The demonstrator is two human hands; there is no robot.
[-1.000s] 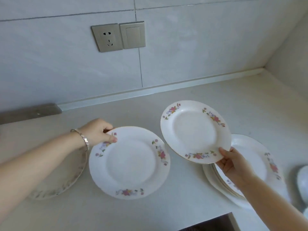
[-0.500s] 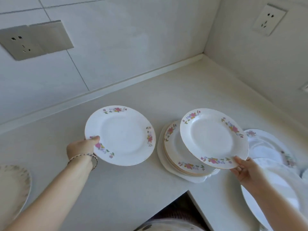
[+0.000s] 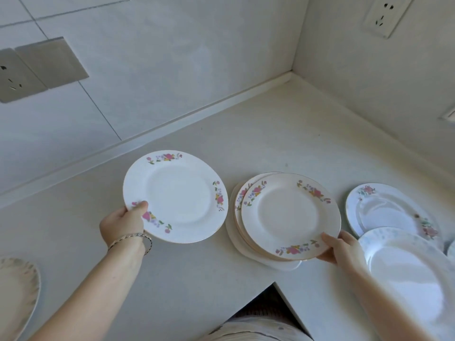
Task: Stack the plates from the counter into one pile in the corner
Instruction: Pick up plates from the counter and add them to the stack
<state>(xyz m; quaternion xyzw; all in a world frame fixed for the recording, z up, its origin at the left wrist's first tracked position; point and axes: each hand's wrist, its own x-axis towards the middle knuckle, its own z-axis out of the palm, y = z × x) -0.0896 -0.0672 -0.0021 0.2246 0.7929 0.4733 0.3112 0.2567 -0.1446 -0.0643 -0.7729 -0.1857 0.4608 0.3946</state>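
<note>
- A floral plate (image 3: 176, 195) is gripped at its rim by fingers of the left hand (image 3: 123, 222).
- A second plate (image 3: 288, 215) is pinched by fingers of the right hand (image 3: 341, 247), over the pile (image 3: 232, 225).

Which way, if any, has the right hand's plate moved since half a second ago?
Yes. The plate in the right hand has come left and down over the pile, now covering most of it.

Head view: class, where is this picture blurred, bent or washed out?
Head view: the near plate at lower right is washed out and soft; the wall socket at left is stretched by the wide lens; the floral plate in the left hand is fairly sharp; shadows are faint.
</note>
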